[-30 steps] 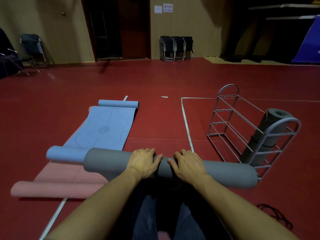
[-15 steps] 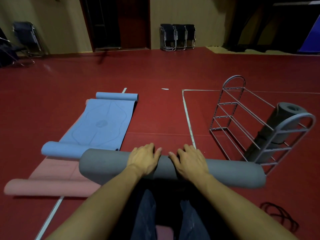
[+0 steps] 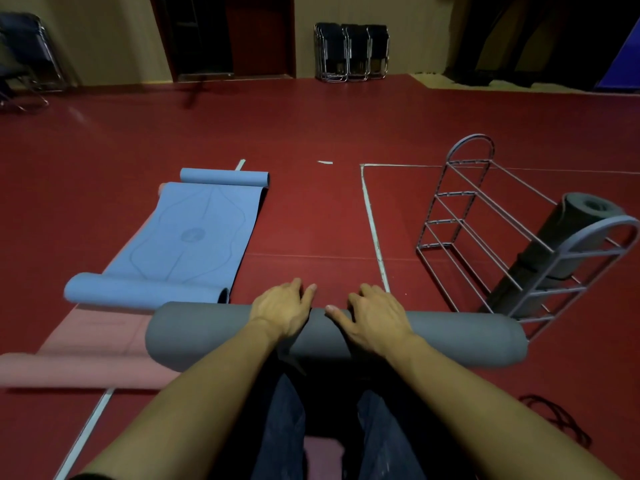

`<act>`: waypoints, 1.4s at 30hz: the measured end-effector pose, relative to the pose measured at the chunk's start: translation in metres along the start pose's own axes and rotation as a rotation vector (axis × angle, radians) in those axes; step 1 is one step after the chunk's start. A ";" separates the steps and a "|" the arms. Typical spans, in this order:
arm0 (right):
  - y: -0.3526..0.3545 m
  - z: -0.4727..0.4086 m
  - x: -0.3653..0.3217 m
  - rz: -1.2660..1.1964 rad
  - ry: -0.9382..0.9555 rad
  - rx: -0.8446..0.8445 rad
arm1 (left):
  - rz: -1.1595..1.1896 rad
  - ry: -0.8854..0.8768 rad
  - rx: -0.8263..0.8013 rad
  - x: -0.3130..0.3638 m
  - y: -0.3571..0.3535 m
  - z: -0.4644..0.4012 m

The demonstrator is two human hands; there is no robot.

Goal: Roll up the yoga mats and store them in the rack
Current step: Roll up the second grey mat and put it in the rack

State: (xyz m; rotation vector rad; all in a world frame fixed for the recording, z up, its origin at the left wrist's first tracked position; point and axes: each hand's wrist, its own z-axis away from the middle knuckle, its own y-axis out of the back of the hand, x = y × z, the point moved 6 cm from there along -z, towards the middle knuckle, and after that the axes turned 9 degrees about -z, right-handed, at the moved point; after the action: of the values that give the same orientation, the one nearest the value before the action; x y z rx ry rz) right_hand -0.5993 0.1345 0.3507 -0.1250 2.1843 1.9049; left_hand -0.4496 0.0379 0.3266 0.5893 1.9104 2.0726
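A: Since a second ago the grey mat point(image 3: 332, 336) has been pushed a little further up the frame, and its left end now overlaps the near curl of the blue mat point(image 3: 187, 237) more than it did. The view has tipped down too, so the rack point(image 3: 519, 237) sits higher and further right in the frame than before.

B: And the hands?

A: Same posture as in the earlier frames. The left hand point(image 3: 282, 311) and right hand point(image 3: 375, 318) lie side by side on top of the roll at centre frame, fingers spread and fairly straight, draped over its far edge, thumbs angled toward each other. Neither is clamped round anything; they press flat.

B: So is the rolling done?

A: I'd judge it nearly so. No flat tail of grey shows beyond the roll, only red floor point(image 3: 311, 126), though the hands hide part of the far edge. The roll lies crosswise, its right end just beside the foot of the rack.

B: What's left?

A: Lifting this one in. One dark rolled mat point(image 3: 571, 223) already leans in the rack at right. The blue mat lies mostly flat at left of centre, curled at both ends, and the pink mat point(image 3: 86, 358) at lower left still has a flat stretch showing.
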 end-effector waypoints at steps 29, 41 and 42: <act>-0.061 -0.041 0.041 -0.064 -0.026 -0.354 | -0.023 -0.075 -0.206 -0.022 -0.063 -0.022; -0.080 -0.040 0.054 -0.069 -0.079 -0.397 | 0.037 -0.088 -0.329 -0.034 -0.087 -0.028; -0.080 -0.040 0.054 -0.063 -0.069 -0.389 | 0.060 -0.087 -0.342 -0.036 -0.088 -0.028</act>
State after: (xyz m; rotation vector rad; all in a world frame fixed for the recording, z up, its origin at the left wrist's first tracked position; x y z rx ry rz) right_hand -0.6387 0.0882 0.2660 -0.1891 1.7223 2.2366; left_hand -0.4380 0.0054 0.2340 0.6475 1.4608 2.2995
